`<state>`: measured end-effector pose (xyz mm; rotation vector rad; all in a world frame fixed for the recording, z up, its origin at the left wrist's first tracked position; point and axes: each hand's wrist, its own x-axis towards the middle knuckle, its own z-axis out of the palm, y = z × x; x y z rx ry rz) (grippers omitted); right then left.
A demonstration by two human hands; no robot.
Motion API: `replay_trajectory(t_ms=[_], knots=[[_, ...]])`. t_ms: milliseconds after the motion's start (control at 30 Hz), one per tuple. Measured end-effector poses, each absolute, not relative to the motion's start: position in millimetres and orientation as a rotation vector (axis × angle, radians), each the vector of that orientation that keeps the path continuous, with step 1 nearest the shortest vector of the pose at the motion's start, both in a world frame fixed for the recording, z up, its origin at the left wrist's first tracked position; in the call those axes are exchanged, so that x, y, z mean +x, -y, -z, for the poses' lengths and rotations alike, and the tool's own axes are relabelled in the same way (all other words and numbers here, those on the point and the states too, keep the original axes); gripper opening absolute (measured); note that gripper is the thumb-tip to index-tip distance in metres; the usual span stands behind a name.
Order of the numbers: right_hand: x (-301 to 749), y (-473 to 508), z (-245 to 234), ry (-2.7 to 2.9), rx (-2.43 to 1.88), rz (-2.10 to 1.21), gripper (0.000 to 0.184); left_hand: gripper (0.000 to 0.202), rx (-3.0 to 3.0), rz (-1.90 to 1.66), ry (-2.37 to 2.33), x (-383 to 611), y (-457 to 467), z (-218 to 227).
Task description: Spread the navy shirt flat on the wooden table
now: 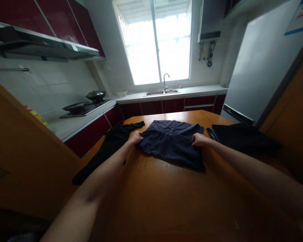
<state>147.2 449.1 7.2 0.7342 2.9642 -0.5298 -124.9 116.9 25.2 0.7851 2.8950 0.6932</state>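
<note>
Both arms are stretching forward over the wooden table point(166, 201), and each hand is gripping one side of the dark navy garment point(173, 143) that is lying flat in the middle, well out from the body. The left hand point(135, 137) is clenching the cloth at its left edge; the right hand point(199, 139) is pinching the right edge, fingers curled over the fabric. The two hands are sitting almost level with each other, so the line between them is running straight across the table, left to right, and that is also the garment's long axis as it is lying now (it looks already doubled over, though the folds are hard to read in this dim light). Neither hand is nearer: both are reaching about equally far. The near hem is hanging toward the person below the hands; the far edge is pointing toward the sink point(162, 92) under the window. A black garment point(108, 148) is trailing off the table's left edge, just beside the left hand, and another dark piece of clothing point(242, 137) is lying near the right hand, by the fridge point(262, 64).
</note>
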Motion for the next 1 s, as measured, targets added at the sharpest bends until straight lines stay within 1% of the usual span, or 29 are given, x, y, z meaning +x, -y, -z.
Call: replay_trajectory(t_ms=[67,200,267,367,467,567,633,733,800,867,933,1000], knots=[[149,-443,-4,-2.980,0.788,0.503,0.030,0.035,0.778,-0.683,-2.867,-121,-112,-26],[150,-436,-7,-3.011,0.877,0.437,0.021,0.035,0.797,-0.667,-2.770,-100,-96,-24],[151,-436,-16,-3.064,0.937,0.363,0.021,0.035,0.819,-0.660,-2.726,-84,-87,-23],[154,-440,-38,-3.184,0.978,0.263,0.027,0.041,0.879,-0.698,-2.702,-61,-76,-25],[165,-441,-59,-3.307,0.892,0.244,0.028,0.046,0.978,-0.800,-2.735,-39,-67,-33],[191,-434,-69,-3.405,0.731,0.253,0.022,0.051,1.087,-0.947,-2.799,-15,-54,-41],[219,-426,-65,-3.471,0.560,0.334,0.017,0.057,1.208,-1.107,-2.828,3,-41,-41],[275,-412,-47,-3.513,0.069,0.830,0.013,0.072,1.355,-1.395,-2.809,31,-13,-29],[317,-401,-33,-3.433,-0.115,1.025,0.014,0.083,1.322,-1.474,-2.784,47,10,-15],[356,-393,-22,-3.326,-0.174,1.080,0.014,0.091,1.289,-1.462,-2.756,59,33,-1],[387,-388,-16,-3.222,-0.176,1.102,0.015,0.088,1.291,-1.419,-2.739,67,54,7],[408,-386,-14,-3.113,-0.153,1.137,0.017,0.077,1.313,-1.366,-2.753,71,68,8]])
